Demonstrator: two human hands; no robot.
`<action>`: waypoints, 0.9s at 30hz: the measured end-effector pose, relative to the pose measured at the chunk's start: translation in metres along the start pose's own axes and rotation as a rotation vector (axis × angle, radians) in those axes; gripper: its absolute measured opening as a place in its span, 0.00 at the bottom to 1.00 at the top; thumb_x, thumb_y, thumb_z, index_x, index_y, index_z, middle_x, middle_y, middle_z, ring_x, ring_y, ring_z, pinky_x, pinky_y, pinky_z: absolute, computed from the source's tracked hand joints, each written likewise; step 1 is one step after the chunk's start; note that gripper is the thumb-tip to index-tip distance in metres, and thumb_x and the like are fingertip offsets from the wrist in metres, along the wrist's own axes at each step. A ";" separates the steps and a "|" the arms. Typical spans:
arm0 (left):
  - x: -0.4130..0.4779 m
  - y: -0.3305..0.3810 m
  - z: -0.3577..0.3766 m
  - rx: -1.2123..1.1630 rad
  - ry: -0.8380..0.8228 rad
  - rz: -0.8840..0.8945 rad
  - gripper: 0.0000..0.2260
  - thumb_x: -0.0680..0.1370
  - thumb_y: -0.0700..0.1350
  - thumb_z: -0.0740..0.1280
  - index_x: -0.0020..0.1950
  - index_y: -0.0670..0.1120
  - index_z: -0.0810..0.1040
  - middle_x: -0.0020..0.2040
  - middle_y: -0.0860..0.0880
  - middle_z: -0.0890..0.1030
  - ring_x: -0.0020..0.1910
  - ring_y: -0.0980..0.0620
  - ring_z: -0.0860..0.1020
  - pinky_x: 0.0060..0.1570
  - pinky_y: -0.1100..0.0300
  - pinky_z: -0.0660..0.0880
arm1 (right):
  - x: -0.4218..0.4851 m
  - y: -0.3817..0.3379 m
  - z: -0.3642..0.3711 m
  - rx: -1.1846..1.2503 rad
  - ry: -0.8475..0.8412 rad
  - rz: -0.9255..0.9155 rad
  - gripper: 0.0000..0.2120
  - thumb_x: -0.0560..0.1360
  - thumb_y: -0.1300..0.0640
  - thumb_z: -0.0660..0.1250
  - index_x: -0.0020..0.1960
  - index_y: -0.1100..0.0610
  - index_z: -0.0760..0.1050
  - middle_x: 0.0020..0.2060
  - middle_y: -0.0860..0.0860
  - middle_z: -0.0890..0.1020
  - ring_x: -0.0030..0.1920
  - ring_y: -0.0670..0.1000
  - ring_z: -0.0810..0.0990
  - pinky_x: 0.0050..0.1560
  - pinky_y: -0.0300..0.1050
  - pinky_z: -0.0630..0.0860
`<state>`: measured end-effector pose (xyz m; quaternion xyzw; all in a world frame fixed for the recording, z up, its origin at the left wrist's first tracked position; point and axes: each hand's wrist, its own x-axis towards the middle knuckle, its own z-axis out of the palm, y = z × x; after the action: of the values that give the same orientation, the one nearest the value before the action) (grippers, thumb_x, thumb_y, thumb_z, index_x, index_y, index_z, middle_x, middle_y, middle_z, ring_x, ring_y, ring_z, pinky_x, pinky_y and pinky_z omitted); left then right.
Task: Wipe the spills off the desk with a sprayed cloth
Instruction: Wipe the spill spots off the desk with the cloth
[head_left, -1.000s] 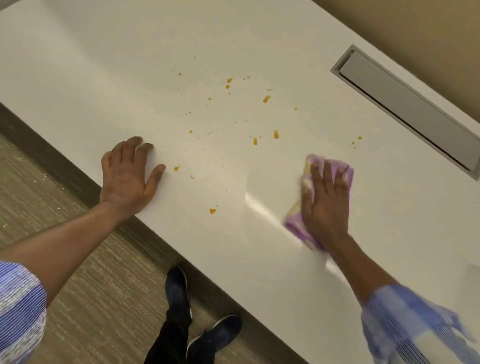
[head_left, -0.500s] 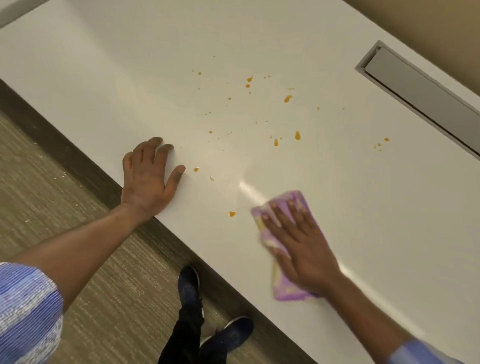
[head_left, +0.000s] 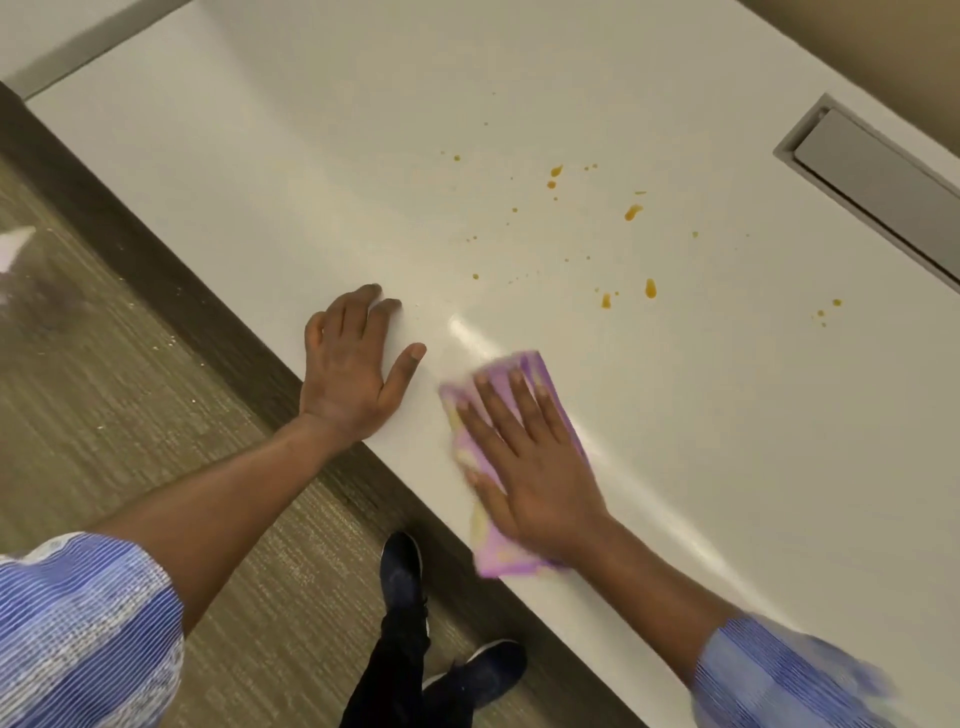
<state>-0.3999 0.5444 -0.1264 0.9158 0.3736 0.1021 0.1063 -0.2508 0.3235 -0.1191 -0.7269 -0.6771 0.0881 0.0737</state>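
A white desk (head_left: 519, 78) carries several orange spill drops (head_left: 632, 212) scattered across its middle, beyond both hands. My right hand (head_left: 524, 462) lies flat, fingers spread, pressing a purple and yellow cloth (head_left: 498, 556) onto the desk near its front edge. My left hand (head_left: 353, 369) rests flat on the desk just left of the cloth, holding nothing, its thumb a short way from the cloth's corner. A wet streak shines on the surface around the cloth.
A grey recessed cable hatch (head_left: 878, 187) sits in the desk at the far right. The desk's front edge runs diagonally; below it lie carpet (head_left: 130, 415) and my dark shoes (head_left: 400, 571). A beige wall is at the top right.
My right hand has slid the cloth leftward along the front edge, close to my left hand. The orange drops that lay near the left thumb are no longer visible.
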 end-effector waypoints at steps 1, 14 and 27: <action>0.000 0.000 0.000 -0.008 0.005 0.000 0.28 0.84 0.64 0.51 0.71 0.45 0.71 0.73 0.43 0.71 0.72 0.41 0.69 0.67 0.44 0.64 | -0.022 0.013 -0.002 -0.023 -0.017 -0.079 0.32 0.86 0.42 0.53 0.85 0.53 0.51 0.86 0.54 0.50 0.85 0.61 0.46 0.83 0.65 0.51; -0.002 0.006 -0.012 -0.062 -0.057 -0.033 0.30 0.83 0.63 0.52 0.72 0.42 0.72 0.74 0.41 0.72 0.72 0.40 0.71 0.69 0.43 0.66 | 0.147 -0.001 -0.014 0.025 0.117 0.513 0.34 0.85 0.41 0.49 0.86 0.54 0.44 0.86 0.55 0.46 0.85 0.64 0.40 0.84 0.64 0.44; 0.066 -0.080 -0.040 -0.081 -0.062 -0.120 0.33 0.82 0.64 0.52 0.73 0.38 0.71 0.76 0.36 0.69 0.75 0.36 0.67 0.72 0.39 0.63 | 0.105 0.054 -0.035 -0.086 0.059 0.537 0.29 0.86 0.46 0.50 0.85 0.54 0.52 0.85 0.54 0.54 0.85 0.61 0.47 0.83 0.64 0.49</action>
<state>-0.4173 0.6515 -0.1024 0.8894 0.4201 0.0819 0.1606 -0.1829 0.4249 -0.1002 -0.8851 -0.4609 0.0544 0.0363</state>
